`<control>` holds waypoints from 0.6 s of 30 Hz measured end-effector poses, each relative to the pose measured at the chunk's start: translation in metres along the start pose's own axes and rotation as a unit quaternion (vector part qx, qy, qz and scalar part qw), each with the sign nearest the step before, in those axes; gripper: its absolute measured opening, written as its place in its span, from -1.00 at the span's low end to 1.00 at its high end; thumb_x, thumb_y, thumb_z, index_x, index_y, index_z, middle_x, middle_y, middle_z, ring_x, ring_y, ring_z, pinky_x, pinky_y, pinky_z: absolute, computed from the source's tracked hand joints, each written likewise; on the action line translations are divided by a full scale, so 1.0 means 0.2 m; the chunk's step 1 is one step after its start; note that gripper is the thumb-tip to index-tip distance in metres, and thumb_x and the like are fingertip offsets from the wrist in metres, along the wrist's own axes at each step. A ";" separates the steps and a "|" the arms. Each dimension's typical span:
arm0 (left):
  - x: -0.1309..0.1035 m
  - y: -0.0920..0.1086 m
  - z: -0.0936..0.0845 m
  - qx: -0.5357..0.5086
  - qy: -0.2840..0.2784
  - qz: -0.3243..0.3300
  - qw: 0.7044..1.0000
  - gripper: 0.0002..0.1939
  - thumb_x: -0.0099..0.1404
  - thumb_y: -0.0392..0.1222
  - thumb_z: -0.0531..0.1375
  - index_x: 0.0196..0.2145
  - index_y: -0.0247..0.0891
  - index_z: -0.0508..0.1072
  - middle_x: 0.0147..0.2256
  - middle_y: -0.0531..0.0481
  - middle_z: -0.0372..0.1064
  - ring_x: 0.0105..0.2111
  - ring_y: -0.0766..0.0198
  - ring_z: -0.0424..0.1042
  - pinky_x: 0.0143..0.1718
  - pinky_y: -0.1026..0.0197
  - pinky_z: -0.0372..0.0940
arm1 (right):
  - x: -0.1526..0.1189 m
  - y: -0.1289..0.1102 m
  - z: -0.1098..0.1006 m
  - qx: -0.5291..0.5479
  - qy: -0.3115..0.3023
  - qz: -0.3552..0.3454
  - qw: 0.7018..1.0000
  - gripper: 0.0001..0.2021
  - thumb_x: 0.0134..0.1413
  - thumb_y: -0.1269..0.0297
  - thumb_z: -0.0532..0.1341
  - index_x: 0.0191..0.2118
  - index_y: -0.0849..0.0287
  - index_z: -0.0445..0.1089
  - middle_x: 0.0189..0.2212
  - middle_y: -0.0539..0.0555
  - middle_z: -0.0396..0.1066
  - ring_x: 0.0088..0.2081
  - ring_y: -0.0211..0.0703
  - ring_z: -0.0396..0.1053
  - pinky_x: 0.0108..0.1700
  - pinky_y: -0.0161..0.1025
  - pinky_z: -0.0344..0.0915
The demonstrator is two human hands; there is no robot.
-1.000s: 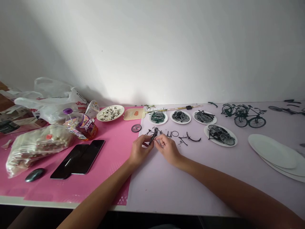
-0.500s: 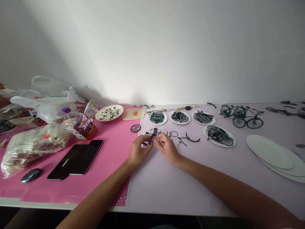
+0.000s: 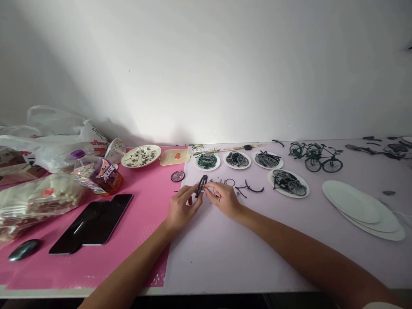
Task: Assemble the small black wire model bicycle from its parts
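My left hand [image 3: 183, 207] is closed on a small dark toy bicycle wheel [image 3: 201, 185], which stands tilted, nearly edge-on, between thumb and fingers. My right hand [image 3: 225, 199] is pinched against the wheel's middle from the right; any small part in its fingertips is too small to make out. Just beyond the hands lie loose black bicycle parts, among them a thin ring [image 3: 230, 182] and a curved mudguard-like piece [image 3: 255, 188]. Another toy wheel [image 3: 177, 176] rests flat on the pink mat to the left.
Several white plates of bicycle parts, such as one plate [image 3: 305, 194], stand behind and right. Assembled toy bicycles [image 3: 322, 161] stand farther right, near stacked plates [image 3: 350, 201]. Left are two phones [image 3: 106, 221], a mouse [image 3: 25, 249], a drink bottle [image 3: 96, 174] and a fly swatter [image 3: 174, 157].
The wheel between my hands has turned, so its rim shows more plainly. Both hands stay together around it. The camera view has shifted a little to the right.
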State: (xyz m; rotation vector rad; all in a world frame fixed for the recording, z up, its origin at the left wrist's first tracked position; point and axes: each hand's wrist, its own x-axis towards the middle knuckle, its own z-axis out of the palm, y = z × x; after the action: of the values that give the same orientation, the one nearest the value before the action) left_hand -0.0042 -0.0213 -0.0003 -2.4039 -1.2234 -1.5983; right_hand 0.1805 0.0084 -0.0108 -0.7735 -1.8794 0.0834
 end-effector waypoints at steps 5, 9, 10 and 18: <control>-0.01 0.00 0.00 0.038 -0.030 0.013 0.999 -0.58 0.38 -0.19 0.23 0.18 -0.22 0.42 -0.20 -0.06 0.51 -0.56 0.48 0.36 -0.52 0.37 0.34 | 0.01 0.01 -0.01 -0.010 0.005 0.000 1.000 -0.82 0.36 0.30 0.17 -0.16 0.18 0.54 -0.62 -0.06 0.34 -0.60 -0.31 0.20 -0.48 -0.34 0.18; -0.02 -0.01 0.00 0.077 -0.052 0.037 0.995 -0.50 0.42 -0.16 0.19 0.28 -0.18 0.32 -0.16 -0.07 0.51 -0.55 0.46 0.38 -0.53 0.36 0.33 | 0.03 0.03 -0.02 -0.028 0.020 -0.022 0.999 -0.81 0.37 0.31 0.16 -0.16 0.19 0.53 -0.62 -0.06 0.34 -0.61 -0.32 0.20 -0.47 -0.35 0.19; -0.02 -0.01 0.00 0.086 -0.055 0.044 0.994 -0.51 0.43 -0.16 0.18 0.28 -0.17 0.31 -0.16 -0.06 0.51 -0.56 0.47 0.37 -0.54 0.36 0.32 | 0.03 0.03 -0.02 -0.036 0.020 -0.031 0.999 -0.81 0.38 0.31 0.15 -0.17 0.19 0.53 -0.62 -0.05 0.34 -0.61 -0.32 0.20 -0.46 -0.35 0.20; -0.01 -0.02 -0.01 0.102 -0.053 0.066 0.991 -0.61 0.45 -0.15 0.18 0.20 -0.20 0.38 -0.21 -0.05 0.56 -0.56 0.46 0.38 -0.53 0.37 0.30 | 0.04 0.06 -0.02 -0.069 0.014 -0.044 0.997 -0.82 0.39 0.31 0.16 -0.18 0.19 0.52 -0.63 -0.06 0.31 -0.60 -0.31 0.23 -0.46 -0.37 0.19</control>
State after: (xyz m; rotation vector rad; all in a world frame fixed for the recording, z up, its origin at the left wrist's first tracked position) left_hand -0.0084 -0.0213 -0.0023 -2.4106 -1.1514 -1.2585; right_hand 0.1877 0.0214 -0.0088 -0.7803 -1.9038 -0.1125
